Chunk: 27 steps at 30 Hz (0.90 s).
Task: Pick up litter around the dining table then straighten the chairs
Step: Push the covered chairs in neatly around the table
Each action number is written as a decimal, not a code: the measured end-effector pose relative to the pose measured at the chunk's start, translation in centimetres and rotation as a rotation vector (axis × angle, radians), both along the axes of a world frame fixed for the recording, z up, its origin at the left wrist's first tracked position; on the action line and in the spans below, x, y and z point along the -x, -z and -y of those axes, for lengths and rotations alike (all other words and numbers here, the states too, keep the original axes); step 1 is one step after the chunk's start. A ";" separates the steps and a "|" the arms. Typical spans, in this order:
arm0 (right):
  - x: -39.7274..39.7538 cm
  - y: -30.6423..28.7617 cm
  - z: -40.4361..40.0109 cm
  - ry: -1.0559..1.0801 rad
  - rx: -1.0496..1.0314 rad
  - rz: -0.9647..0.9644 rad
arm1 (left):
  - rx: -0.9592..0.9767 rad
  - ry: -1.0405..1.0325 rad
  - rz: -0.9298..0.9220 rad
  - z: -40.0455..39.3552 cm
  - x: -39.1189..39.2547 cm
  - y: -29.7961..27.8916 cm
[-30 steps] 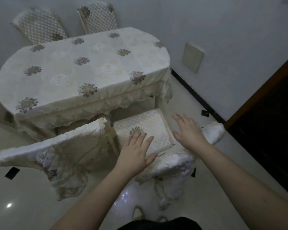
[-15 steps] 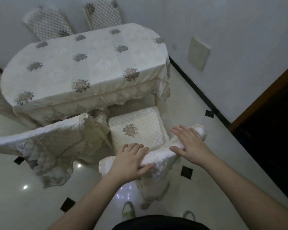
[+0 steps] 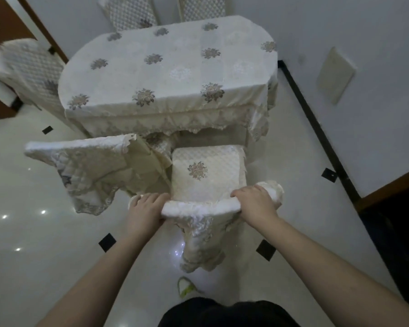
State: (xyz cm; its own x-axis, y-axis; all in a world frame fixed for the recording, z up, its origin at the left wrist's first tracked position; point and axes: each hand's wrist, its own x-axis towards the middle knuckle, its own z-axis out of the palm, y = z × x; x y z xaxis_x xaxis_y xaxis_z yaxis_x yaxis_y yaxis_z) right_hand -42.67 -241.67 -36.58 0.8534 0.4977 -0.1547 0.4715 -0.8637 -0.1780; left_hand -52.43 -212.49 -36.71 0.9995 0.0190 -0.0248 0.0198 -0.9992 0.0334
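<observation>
From the head view, both hands grip the top rail of the near covered chair (image 3: 207, 175), left hand (image 3: 145, 212) at its left end, right hand (image 3: 255, 204) near its right end. The chair faces the table (image 3: 168, 74), its seat just beside the tablecloth's near edge.

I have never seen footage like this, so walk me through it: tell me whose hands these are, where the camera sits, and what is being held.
No machine here: a person wears a camera on the head, looking down at their own arms. The left hand and right hand both grip the padded top of a covered chair's backrest; its seat faces the dining table. A second chair stands askew to the left, and more chairs stand around the table. On the floor near the person's feet lies something small and yellow-green.
</observation>
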 end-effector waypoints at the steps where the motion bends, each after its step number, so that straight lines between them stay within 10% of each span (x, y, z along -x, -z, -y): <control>1: -0.2 0.0 0.0 -0.017 0.016 -0.004 | 0.002 -0.014 0.012 -0.1 -0.2 0.1; 27: -14.8 -8.1 -7.3 0.170 0.189 -0.108 | -0.027 -0.015 0.065 -5.1 -16.4 -5.5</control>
